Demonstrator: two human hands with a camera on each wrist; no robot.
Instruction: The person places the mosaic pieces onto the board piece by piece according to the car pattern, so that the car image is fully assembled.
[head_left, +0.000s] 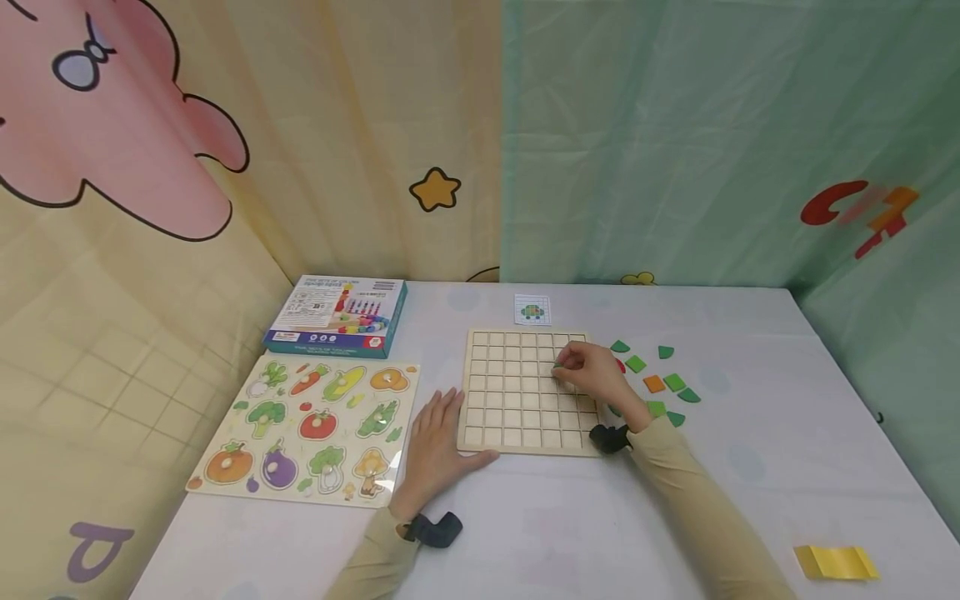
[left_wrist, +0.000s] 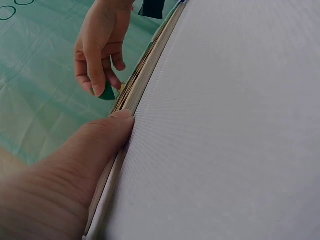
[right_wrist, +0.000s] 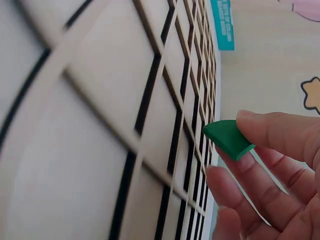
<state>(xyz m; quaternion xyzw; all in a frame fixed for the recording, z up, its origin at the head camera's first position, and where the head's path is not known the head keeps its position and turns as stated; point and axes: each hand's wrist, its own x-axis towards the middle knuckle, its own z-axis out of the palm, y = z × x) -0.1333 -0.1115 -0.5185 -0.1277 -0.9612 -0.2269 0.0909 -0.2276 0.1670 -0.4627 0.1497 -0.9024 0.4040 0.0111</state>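
Note:
A wooden grid board (head_left: 510, 408) with square cells lies on the table. My right hand (head_left: 596, 371) pinches a green quarter-round tile (right_wrist: 229, 137) between thumb and fingers, over the right half of the grid. In the right wrist view the tile's pointed end is close to the grid ridges. My left hand (head_left: 435, 446) rests at the board's left side with its fingers stretched out. Its thumb (left_wrist: 107, 131) lies along the near edge of the board. Behind the board lies a small pattern card (head_left: 532, 310) printed with a green figure on a grid.
Several loose green tiles (head_left: 636, 363) and an orange square tile (head_left: 654, 383) are scattered right of the board, a red one partly hidden by my hand. On the left lie a vegetable puzzle board (head_left: 300, 450) and a box (head_left: 337, 315). Yellow folded paper (head_left: 836, 562) sits at front right.

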